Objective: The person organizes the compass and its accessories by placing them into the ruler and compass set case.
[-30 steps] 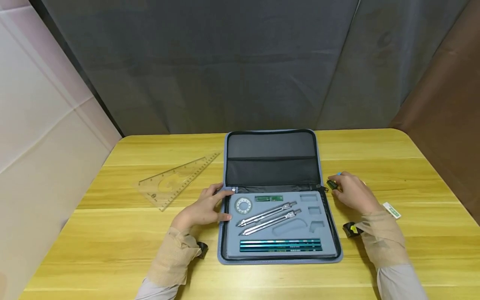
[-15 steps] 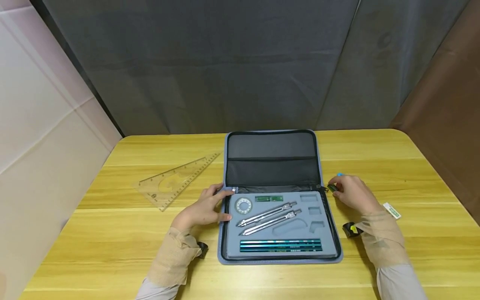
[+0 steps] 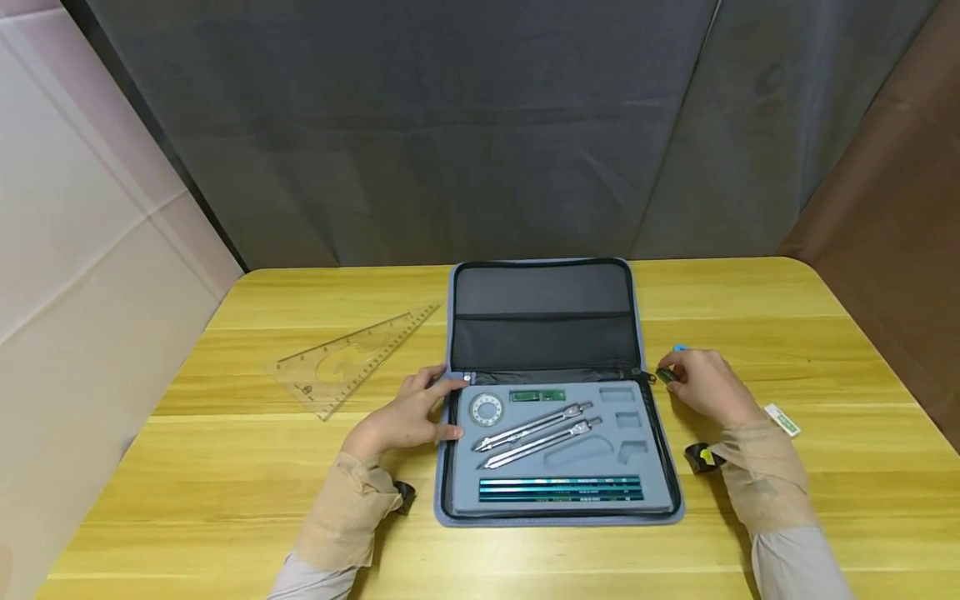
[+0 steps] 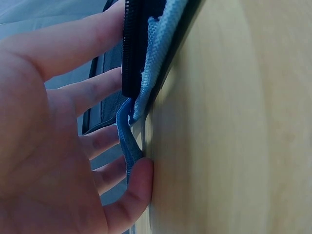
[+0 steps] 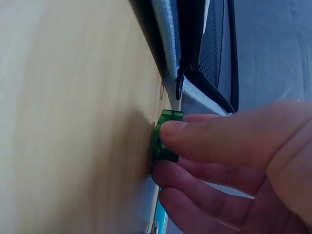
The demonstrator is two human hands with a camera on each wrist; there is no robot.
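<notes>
A zippered drawing-set case (image 3: 559,522) lies unfolded on the table. Its grey foam tray (image 3: 540,454) carries two metal compasses (image 3: 534,427), several dark green pencils (image 3: 561,489), a round white-rimmed disc (image 3: 487,409) and a flat green box (image 3: 537,396). At the case's left edge rests my left hand (image 3: 401,421), fingers spread by the hinge. A blue fabric loop (image 4: 126,131) passes close to its fingertips. To the right of the case, my right hand (image 3: 708,387) pinches a small green pencil sharpener (image 5: 165,136) between thumb and fingers, low over the wood.
A clear set square (image 3: 356,358) lies left of the case. On the right, a white eraser with a green label (image 3: 782,420) sits near the wrist, and a small blue object (image 3: 680,347) shows behind the hand. Shaped recesses (image 3: 628,420) mark the tray's right side.
The sharpener has turned slightly in my right fingers, which now cover more of it. My left hand has stayed on the case edge.
</notes>
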